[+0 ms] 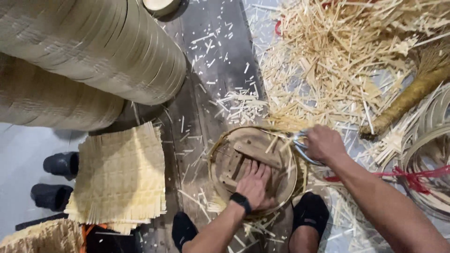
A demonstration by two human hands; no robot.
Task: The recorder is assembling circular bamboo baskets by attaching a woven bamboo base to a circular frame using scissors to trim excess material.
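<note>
A round woven tray (281,187) is pressed flat and trimmed.
The left hand (254,183) is laid open-fingered on the wooden block (255,150); shears (300,143) are gripped by the right hand (323,143).

Woven mats (119,180) left of round frame (253,168); offcuts (337,61) behind.

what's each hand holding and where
Right hand grips metal shears by the handles. Left hand holds nothing; it presses flat on the round wooden form.
</note>
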